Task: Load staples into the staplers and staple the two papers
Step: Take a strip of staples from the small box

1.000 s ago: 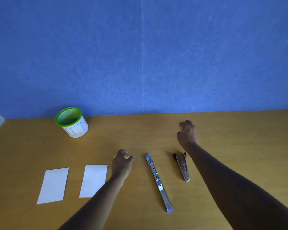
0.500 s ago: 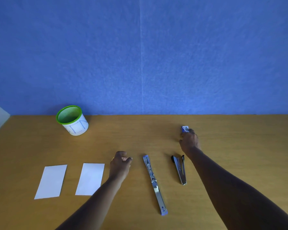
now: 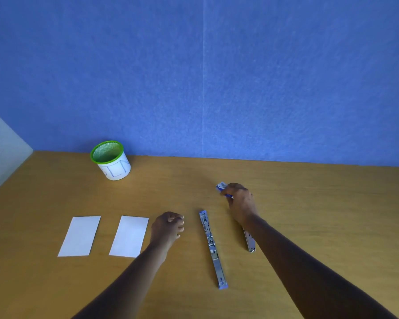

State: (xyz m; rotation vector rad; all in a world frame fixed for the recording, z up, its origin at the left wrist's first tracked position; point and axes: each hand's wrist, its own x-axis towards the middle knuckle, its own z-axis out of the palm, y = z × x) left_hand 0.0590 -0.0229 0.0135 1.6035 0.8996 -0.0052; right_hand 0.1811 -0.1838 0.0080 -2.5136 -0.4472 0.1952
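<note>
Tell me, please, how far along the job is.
Done: the long stapler lies opened flat. In hand: the right hand grips a small blue box, probably staples; the left hand is empty. Left: loading that one and the small stapler, stapling the two papers.

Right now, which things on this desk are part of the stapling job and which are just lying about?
For the job: left paper, right paper, opened-out stapler, small stapler, partly hidden, blue-and-white box, likely staples, in the right hand.
Lying about: green-rimmed mesh cup.
</note>
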